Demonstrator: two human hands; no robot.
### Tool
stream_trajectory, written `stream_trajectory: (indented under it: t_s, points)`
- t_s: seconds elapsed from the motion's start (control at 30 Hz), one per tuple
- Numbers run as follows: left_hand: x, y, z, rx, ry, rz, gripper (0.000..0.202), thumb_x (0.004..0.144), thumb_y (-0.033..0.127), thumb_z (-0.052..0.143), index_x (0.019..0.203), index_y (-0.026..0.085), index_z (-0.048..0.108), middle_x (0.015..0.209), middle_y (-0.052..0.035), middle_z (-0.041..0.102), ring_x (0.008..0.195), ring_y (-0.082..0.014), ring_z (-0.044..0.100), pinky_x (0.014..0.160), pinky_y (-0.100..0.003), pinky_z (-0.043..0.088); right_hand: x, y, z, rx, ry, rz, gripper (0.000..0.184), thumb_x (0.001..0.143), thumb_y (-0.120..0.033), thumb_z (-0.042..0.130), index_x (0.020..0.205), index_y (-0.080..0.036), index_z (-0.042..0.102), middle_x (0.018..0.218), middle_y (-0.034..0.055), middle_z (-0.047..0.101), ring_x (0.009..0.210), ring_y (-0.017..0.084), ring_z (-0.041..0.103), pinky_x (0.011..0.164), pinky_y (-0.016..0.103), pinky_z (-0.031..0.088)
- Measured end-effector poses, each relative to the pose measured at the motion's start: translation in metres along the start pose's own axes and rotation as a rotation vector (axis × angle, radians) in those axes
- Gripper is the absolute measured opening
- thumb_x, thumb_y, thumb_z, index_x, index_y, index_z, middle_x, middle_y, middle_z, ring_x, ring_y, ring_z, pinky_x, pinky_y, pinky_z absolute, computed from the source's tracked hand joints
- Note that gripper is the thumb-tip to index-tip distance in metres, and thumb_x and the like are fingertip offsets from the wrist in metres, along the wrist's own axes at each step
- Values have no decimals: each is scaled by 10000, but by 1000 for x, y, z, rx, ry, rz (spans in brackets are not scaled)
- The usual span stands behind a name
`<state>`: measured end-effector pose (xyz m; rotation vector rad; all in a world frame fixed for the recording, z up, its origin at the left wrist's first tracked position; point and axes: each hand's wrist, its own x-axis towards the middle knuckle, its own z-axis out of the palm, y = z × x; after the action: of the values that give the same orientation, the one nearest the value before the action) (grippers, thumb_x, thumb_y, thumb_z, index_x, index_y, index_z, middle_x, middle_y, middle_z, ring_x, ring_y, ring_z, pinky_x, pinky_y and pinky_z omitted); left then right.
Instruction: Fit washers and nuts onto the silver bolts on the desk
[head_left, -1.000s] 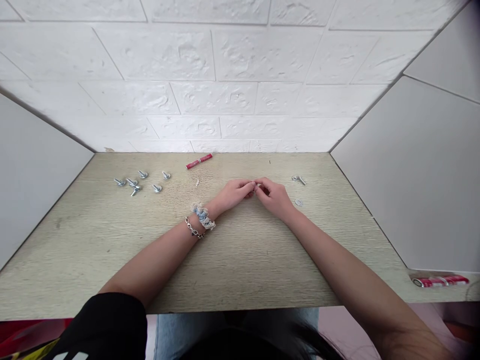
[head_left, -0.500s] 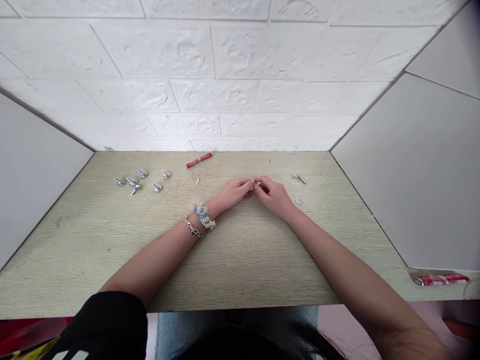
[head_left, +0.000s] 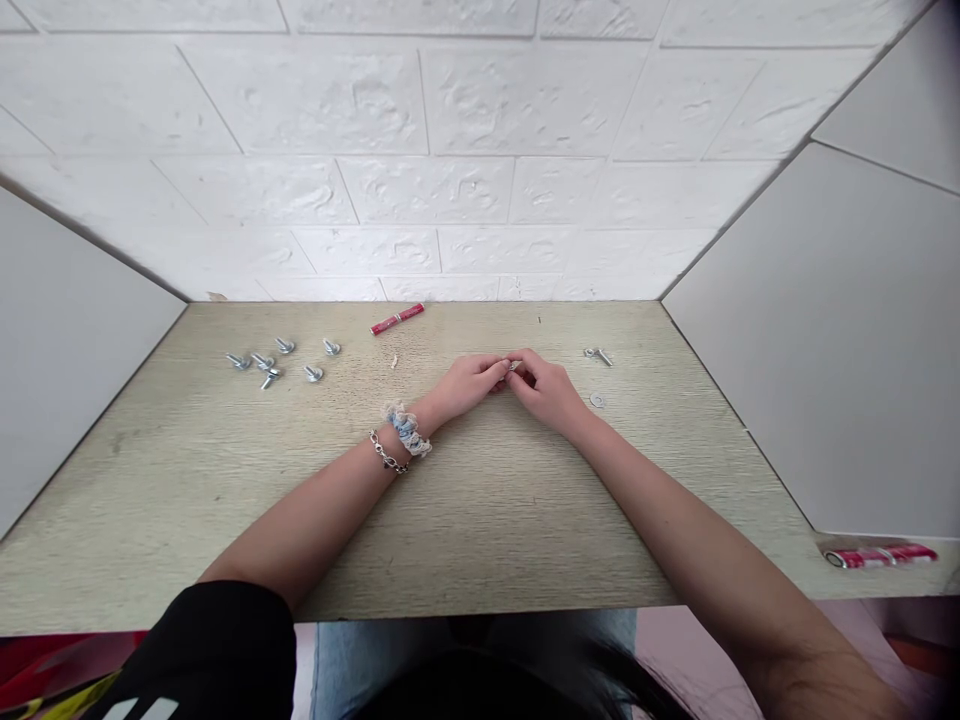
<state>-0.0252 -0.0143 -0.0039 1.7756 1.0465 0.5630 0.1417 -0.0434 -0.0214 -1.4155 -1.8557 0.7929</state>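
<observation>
My left hand [head_left: 471, 385] and my right hand [head_left: 541, 388] meet fingertip to fingertip over the middle of the table. Both are closed in a pinch around a small metal fastener [head_left: 512, 367]; only a silvery glint of it shows, the fingers hide the rest. Just right of my right hand lie a loose bolt [head_left: 604, 357], a nut [head_left: 589, 353] and a flat washer [head_left: 597, 400]. Farther left, several bolts fitted with washers [head_left: 313, 374] are scattered in a loose group.
A red tube-shaped piece [head_left: 397, 319] lies near the white brick-patterned wall, with a small pale scrap [head_left: 394, 361] below it. Another red cylinder [head_left: 881, 556] rests at the right front edge. Grey panels [head_left: 840, 340] close off both sides of the wooden tabletop [head_left: 487, 520].
Both hands stay in the same place, still pinching the small fastener. The right fingertips have shifted slightly around it; the things on the table have not moved.
</observation>
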Motion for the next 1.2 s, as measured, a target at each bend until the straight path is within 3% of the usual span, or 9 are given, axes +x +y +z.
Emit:
stream_trajectory:
  t_s: [0.67,1.03,1.2]
  points:
    - [2,-1,1,-83,8,-19,326,902,389,445,764,145,610,723,-10,573,709,-136,514,719,-285,425,0,4,3,-12,49,-34,218,861,-293,513,1019,-215,642,678,-19,616,589,112,513,608,243,396]
    - [4,-3,1,-128,10,-4,314,894,374,508,986,124,673,846,-41,657,743,-125,556,736,-274,448,0,4,4,-17,87,-84,295,843,-278,537,1086,-222,696,705,-5,647,613,115,546,642,248,448]
    - [3,-1,1,-128,18,3,299,897,351,516,983,119,684,869,-47,674,756,-123,562,739,-268,444,0,7,5,-24,89,-77,300,841,-266,542,1095,-221,696,748,4,672,626,116,556,649,250,456]
